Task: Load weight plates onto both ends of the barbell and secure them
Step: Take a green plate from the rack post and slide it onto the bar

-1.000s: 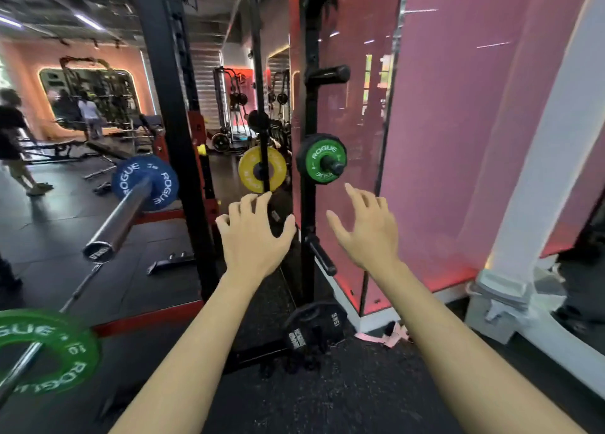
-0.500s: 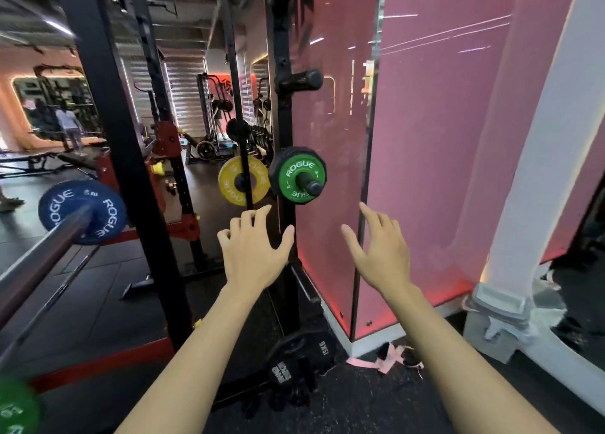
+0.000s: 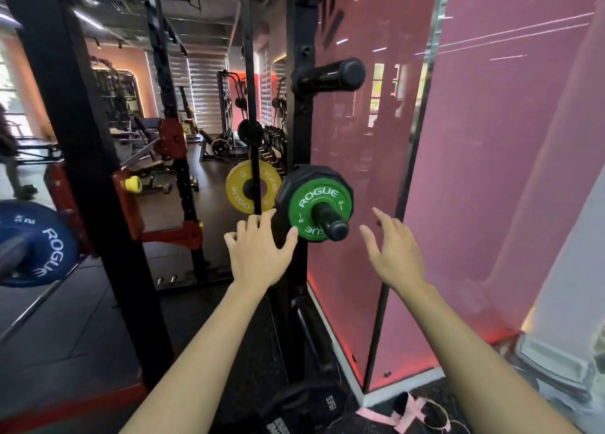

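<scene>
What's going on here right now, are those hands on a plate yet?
Not yet. A person is reaching with both hands toward the green plate stored on a peg of the black rack upright. The left hand is open just beside the plate's lower left edge, the right hand open and apart from it on the right. Neither has a grip on it. A blue plate already sits on the barbell end at far left.

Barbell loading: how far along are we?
Done: a blue plate sits on the barbell's near end. In hand: nothing yet; left hand and right hand, both open, flank the green plate on its storage peg. Left: pull it, load it; no collars visible.
</scene>
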The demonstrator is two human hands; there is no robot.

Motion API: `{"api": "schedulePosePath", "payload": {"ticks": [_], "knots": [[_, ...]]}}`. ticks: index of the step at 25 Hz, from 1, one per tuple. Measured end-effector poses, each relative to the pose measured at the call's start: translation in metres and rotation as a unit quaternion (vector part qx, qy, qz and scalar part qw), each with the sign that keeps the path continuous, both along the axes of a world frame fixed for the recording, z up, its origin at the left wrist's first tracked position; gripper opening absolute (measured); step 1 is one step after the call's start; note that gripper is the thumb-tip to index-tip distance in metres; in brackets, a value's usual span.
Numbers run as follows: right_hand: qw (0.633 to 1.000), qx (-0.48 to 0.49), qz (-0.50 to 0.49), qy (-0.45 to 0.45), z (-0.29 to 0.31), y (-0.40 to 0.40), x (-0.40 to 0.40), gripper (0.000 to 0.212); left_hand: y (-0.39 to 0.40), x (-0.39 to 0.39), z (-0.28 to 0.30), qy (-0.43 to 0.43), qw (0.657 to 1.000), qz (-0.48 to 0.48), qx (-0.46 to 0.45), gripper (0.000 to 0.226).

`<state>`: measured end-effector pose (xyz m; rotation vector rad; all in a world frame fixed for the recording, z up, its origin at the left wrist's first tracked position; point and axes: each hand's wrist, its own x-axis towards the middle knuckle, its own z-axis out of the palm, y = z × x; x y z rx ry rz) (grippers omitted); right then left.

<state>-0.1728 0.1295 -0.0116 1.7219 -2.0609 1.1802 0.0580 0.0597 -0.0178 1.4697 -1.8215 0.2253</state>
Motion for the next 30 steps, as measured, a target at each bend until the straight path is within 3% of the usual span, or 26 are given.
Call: {"api": "schedulePosePath", "payload": {"ticks": [9,14,17,20,24,30], "knots": [[0.997,0.010,0.074,0.032,0.014,-0.125,-0.026,0.054,-0.084,-0.047,-0.001,-0.009,0.999,0.028,-0.012,0.058],[0.994,-0.008,0.097,0.054,0.010,-0.159,-0.043,0.055,-0.106,-0.055,-0.011,-0.037,0.991,0.093,-0.086,0.052],[0.995,-0.030,0.097,0.003,0.006,-0.164,-0.043,0.050,-0.104,-0.059,-0.021,-0.015,0.985,0.097,-0.140,0.044],[0.995,-0.024,0.094,0.002,0.008,-0.166,-0.043,0.044,-0.097,-0.067,-0.024,0.044,0.988,0.064,-0.136,0.037],[0.992,0.007,0.105,0.069,0.011,-0.163,-0.044,0.045,-0.085,-0.074,-0.017,0.152,0.987,0.005,-0.044,0.035],[0.985,0.073,0.150,0.051,0.007,-0.136,-0.062,0.044,-0.060,-0.068,-0.009,0.163,0.983,-0.082,-0.022,0.034]]}}
